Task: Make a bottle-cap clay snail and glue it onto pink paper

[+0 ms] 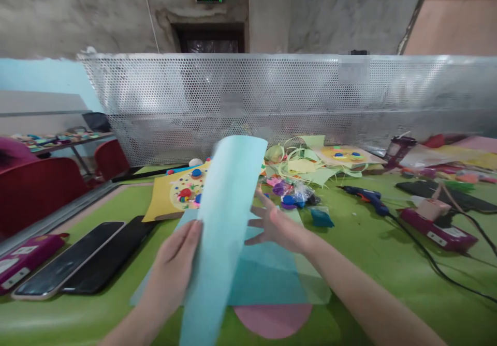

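My left hand (174, 263) holds a long light-blue paper sheet (225, 222) upright by its left edge, the sheet curving up over the table. My right hand (277, 227) hovers just right of the sheet with its fingers spread, holding nothing. Under both hands lie more blue sheets (264, 276) and a pink round paper piece (272, 319) on the green table (368, 247).
Two phones (73, 263) lie at the left beside a pink case (23, 263). A yellow sheet with clay blobs (178, 191), bags of clay (295, 196), paper strips (306, 165), a blue glue gun (367, 197) with its cable and a perforated metal screen (272, 103) stand behind.
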{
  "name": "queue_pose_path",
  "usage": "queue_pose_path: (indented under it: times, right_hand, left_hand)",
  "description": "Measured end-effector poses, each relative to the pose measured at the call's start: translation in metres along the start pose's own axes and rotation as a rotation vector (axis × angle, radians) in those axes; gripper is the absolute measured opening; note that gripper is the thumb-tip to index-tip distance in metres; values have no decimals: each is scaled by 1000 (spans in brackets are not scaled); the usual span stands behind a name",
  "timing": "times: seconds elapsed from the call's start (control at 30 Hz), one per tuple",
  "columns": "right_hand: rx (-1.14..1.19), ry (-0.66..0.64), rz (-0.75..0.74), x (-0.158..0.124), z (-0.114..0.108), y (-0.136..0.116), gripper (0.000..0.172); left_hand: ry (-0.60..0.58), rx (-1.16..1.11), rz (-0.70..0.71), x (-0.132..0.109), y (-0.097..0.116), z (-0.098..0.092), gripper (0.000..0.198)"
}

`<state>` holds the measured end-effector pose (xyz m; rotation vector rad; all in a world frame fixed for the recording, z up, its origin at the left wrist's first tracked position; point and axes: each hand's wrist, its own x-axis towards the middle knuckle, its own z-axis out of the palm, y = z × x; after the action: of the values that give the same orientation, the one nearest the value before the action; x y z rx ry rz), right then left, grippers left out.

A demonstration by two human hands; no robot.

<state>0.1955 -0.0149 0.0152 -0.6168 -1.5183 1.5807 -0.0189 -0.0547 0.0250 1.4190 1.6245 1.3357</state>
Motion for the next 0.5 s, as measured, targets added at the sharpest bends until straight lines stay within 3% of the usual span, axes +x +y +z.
queue_pose_path:
  times: [0.03, 0.1, 0.17, 0.23, 0.3, 0.37, 0.43, 0.5]
  right_hand:
    - [107, -7, 33, 2, 11, 1, 85]
    - [240, 161, 80, 9, 26, 2, 79]
    - [294, 386, 55, 16, 28, 4, 63]
    - [303, 542, -10, 22, 18, 7, 49]
    - [280, 627, -66, 26, 4, 11, 38]
    - [234, 655, -117, 28, -6, 15, 29]
    - [165, 607, -158, 28, -5, 16, 20]
    - [84, 514, -181, 26, 4, 16, 9]
  left_hand:
    - [-69, -75, -40, 2, 2, 11, 57]
    - [-165, -84, 15, 9, 6, 27, 53]
    - [-154, -41, 148, 20, 9, 32, 47]
    - [-47, 22, 358, 29, 10, 28, 47]
    - [-5, 181, 624, 34, 5, 21, 72]
    - [-117, 421, 823, 34, -5, 19, 112]
    - [-270, 588, 895, 31, -14, 24, 136]
    - [-269, 632, 951, 30, -20, 34, 140]
